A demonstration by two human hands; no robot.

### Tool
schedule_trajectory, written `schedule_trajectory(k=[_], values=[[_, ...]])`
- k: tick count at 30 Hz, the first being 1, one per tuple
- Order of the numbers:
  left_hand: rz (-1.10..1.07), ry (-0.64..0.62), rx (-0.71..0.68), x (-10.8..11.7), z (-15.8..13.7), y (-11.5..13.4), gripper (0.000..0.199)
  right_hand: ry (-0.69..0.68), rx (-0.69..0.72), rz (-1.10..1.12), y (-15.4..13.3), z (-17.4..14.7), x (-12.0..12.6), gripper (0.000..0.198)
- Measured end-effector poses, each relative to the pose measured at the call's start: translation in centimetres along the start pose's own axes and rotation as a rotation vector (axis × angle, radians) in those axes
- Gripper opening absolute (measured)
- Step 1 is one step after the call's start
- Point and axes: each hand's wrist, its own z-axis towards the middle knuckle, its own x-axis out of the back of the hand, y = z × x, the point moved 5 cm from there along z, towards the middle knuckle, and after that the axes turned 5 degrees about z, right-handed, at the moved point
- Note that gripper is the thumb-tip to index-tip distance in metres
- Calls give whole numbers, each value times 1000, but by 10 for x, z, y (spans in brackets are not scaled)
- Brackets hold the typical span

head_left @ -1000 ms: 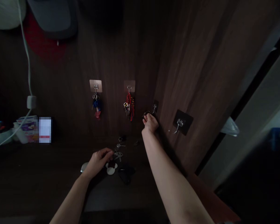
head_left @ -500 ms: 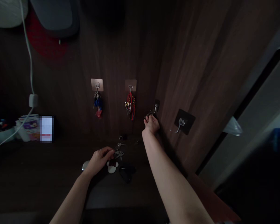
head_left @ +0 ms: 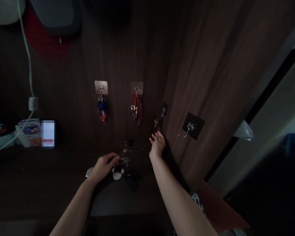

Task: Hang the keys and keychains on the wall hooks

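My right hand (head_left: 157, 144) is held below a small bunch of keys (head_left: 156, 122), its fingers apart and holding nothing. Those keys hang from a metal hook (head_left: 163, 111) near the corner. Down on the shelf, my left hand (head_left: 105, 166) has thumb and forefinger pinched at the edge of a bunch of silver keys (head_left: 125, 160). Just below its fingers is a white, rounded key fob (head_left: 117, 174) with a dark red part. A black key fob (head_left: 132, 178) lies to the right. Behind the bunch are a single key (head_left: 127, 150) and a dark ring piece (head_left: 127, 143).
Blue and red keys (head_left: 102, 109) and a red-corded key bunch (head_left: 137, 109) hang on the back wall. A bare hook (head_left: 189, 127) is on the right panel. Small boxes (head_left: 30, 131) stand at left beside a white cable (head_left: 29, 68).
My right hand has let go of the small key bunch, which now hangs from the corner hook. The hand has dropped and its fingers have spread. My left hand stays at the silver keys.
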Motion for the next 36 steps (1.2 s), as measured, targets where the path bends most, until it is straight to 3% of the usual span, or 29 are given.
schedule_trajectory(k=[7,13,18,24,28,32,36], values=[[11,10,-13,1,0,0,34,-51,-56,-122,30,-1,31,38],[16,21,13,2,-1,2,34,-76,21,-246,39,5,37,40],[13,27,5,0,0,-2,33,-151,132,-448,32,7,32,46],[10,87,13,2,1,-6,32,-322,159,-561,28,-1,24,37],[3,141,32,4,0,-8,33,-502,258,-921,22,-20,12,35],[11,146,20,5,0,-7,33,-536,259,-1246,20,-33,10,30],[0,131,30,4,0,-7,33,-588,243,-1181,22,-37,6,33]])
